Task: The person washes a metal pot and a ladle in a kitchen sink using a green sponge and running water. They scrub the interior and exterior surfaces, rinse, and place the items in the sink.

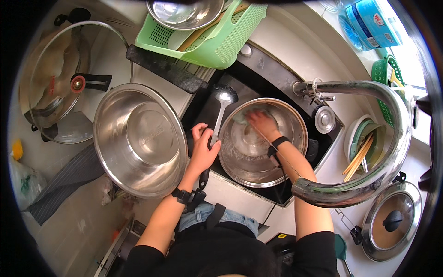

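My left hand [204, 149] is around the black handle of a metal ladle [220, 112], close to the left rim of a steel pot [238, 169] that stands in the sink. The ladle's bowl points away from me. Inside that pot, my right hand [261, 121] presses a pale greenish cloth [241, 117] against the inner wall; the hand is blurred and partly covers it. A thin stream of water falls from the curved metal faucet [367, 195] across my right wrist into the pot. Left of my left hand stands a large steel basin [104, 166].
A green plastic basket [221, 52] holding a steel bowl [187, 20] stands at the back. At the right are stacked bowls with chopsticks [360, 155] and a lidded pan [368, 239]. A glass lid [59, 135] lies over a pan at the left.
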Motion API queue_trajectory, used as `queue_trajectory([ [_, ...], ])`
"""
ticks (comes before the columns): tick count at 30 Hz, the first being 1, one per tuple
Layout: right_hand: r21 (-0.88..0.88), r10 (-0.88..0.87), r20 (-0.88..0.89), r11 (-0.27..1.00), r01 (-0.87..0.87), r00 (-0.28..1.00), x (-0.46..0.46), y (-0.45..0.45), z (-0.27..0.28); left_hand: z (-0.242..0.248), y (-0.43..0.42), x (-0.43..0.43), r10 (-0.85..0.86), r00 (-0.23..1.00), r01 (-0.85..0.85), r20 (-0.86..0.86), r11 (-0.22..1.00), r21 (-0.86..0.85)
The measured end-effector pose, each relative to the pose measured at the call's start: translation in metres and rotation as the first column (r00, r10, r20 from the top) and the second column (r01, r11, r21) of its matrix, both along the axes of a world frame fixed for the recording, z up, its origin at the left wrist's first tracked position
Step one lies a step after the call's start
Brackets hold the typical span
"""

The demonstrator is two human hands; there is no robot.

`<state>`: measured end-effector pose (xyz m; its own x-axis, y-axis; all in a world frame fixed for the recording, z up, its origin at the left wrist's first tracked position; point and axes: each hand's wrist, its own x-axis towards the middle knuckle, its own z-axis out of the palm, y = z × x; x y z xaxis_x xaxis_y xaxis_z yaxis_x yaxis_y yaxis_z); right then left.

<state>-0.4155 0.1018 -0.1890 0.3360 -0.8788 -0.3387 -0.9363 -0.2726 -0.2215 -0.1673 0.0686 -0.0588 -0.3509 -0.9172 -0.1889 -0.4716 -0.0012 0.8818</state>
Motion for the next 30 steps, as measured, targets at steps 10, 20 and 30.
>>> queue_trajectory([
  [10, 0.797, -0.118, 0.339, 0.563, -0.218, 0.933, 0.034, 0.08, 0.024, 0.0, -0.001, 0.003, -0.071, 0.996, 0.079, -0.055, 0.983, 0.168],
  [20, 0.75, -0.712, 0.57, 0.655, 0.093, 0.41, 0.086, 0.07, 0.098, -0.005, 0.0, 0.002, -0.079, 0.996, 0.083, -0.048, 0.992, 0.094],
  [30, 0.769, -0.454, 0.214, 0.624, 0.138, 0.865, 0.06, 0.086, 0.121, -0.006, 0.002, 0.0, -0.077, 0.995, 0.082, -0.061, 0.992, 0.091],
])
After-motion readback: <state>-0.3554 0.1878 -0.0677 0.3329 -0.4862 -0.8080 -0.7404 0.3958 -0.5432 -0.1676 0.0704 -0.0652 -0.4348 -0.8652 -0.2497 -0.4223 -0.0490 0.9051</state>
